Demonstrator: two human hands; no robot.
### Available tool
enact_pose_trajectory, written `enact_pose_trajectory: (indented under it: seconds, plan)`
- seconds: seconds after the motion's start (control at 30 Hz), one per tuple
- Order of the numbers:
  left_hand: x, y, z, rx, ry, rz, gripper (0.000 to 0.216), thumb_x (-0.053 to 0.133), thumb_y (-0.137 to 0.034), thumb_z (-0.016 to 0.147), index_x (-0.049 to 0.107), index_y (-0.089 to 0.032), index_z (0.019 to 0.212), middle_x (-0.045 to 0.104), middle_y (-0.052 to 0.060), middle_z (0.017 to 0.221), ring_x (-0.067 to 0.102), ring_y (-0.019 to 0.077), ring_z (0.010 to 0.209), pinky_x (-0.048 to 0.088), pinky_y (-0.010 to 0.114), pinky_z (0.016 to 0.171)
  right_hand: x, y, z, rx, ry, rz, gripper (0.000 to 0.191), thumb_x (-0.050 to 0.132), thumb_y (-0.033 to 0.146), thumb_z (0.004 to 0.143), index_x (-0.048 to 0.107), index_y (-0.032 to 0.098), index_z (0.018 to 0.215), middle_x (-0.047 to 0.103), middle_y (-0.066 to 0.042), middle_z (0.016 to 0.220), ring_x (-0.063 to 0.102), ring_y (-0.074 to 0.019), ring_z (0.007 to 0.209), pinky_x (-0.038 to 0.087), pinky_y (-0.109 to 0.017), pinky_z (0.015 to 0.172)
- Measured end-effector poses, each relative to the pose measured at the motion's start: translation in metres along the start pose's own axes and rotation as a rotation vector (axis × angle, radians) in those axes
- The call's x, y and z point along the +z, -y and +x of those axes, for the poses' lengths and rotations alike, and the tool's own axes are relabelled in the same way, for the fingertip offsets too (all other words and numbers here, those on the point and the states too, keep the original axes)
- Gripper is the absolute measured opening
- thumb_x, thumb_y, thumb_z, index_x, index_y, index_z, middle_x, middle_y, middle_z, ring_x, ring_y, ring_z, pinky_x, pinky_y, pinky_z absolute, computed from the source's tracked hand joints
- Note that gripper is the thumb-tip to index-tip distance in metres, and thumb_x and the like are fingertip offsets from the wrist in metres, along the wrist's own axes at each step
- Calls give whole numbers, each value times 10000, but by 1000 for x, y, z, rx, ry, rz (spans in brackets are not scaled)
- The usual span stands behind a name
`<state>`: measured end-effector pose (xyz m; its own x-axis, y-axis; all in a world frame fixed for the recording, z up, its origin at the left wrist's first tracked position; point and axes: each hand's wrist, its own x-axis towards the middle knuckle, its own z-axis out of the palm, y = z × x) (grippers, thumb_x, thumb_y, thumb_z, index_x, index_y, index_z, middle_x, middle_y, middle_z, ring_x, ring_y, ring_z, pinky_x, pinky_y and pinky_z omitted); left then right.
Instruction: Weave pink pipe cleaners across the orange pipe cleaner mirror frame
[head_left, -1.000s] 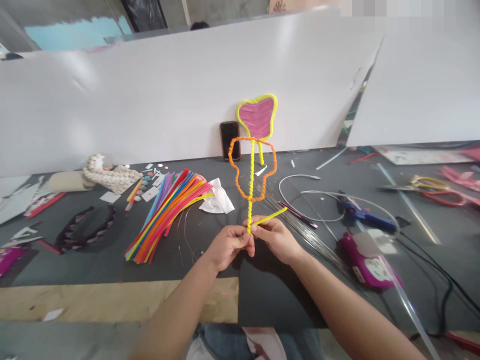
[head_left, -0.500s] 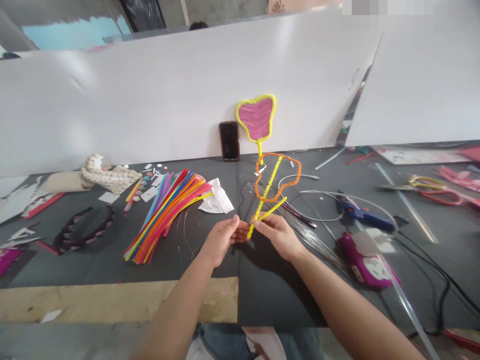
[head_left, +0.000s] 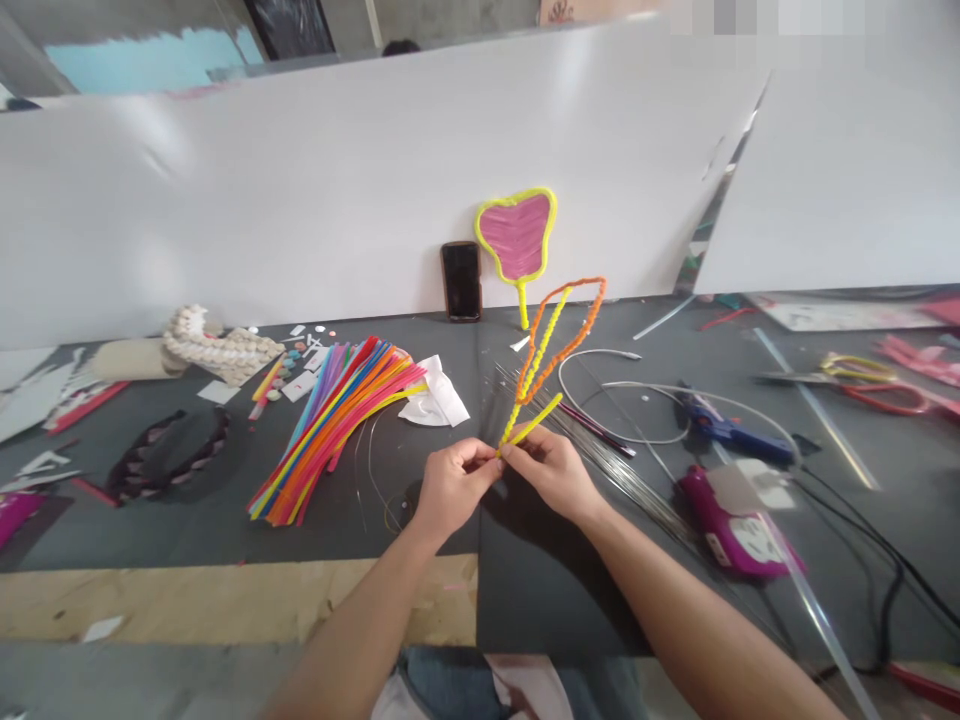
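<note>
One head cam — looks fwd and down, close over the table [head_left: 225, 520].

Two bare forearms run up from the lower edge to the left hand [head_left: 450, 490] and right hand [head_left: 551, 472], uncovered from elbow to fingertip. The nails that show are short. Between the arms, blue denim jeans [head_left: 424, 680] cover the lap, with a pale pinkish patch [head_left: 529, 690] beside them — cloth or paper, unclear.

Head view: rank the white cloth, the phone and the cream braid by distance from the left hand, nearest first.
From the left hand, pinching the yellow stem:
1. White cloth, just beyond it.
2. Phone, upright at the back board.
3. Cream braid, far back left.
</note>
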<state>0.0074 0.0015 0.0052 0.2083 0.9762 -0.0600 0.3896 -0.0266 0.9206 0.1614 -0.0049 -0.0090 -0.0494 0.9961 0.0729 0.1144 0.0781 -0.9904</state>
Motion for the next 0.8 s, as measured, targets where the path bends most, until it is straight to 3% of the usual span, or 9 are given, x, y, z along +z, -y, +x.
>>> enact_pose_trajectory:
  seconds: [0.23, 0.43, 0.63, 0.8]
  plan:
    - [1, -1, 1, 3, -21, -101, 167, 647, -318, 742, 637, -159, 696, 631, -12, 601, 532, 111, 558, 392, 203, 536, 2, 0, 0, 83, -95, 209, 212, 657, 370, 735, 620, 167, 786, 640, -22, 754, 584, -148, 681, 462, -270, 647]
    - [1, -3, 2, -74, -13, -276, 169, 677, -305, 711, 624, -155, 652, 630, -13, 543, 530, 106, 522, 382, 201, 523, 2, 1, 1, 109, -73, 288, 246, 686, 400, 724, 630, 168, 784, 630, -13, 753, 554, -135, 682, 441, -265, 654]
    - [1, 0, 3, -105, 69, -472, 168, 687, -296, 717, 635, -151, 649, 656, 0, 545, 559, 110, 546, 403, 218, 591, 1, 3, 1, 107, -43, 383, 247, 715, 401, 716, 637, 177, 786, 620, -2, 757, 547, -131, 710, 441, -274, 706]
    - [2, 2, 2, -142, 174, -644, 177, 714, -299, 701, 639, -146, 652, 659, 9, 547, 567, 111, 547, 402, 225, 605, 3, 2, 0, 95, 6, 476, 211, 725, 373, 723, 639, 188, 774, 608, 19, 706, 534, -110, 649, 443, -259, 659]
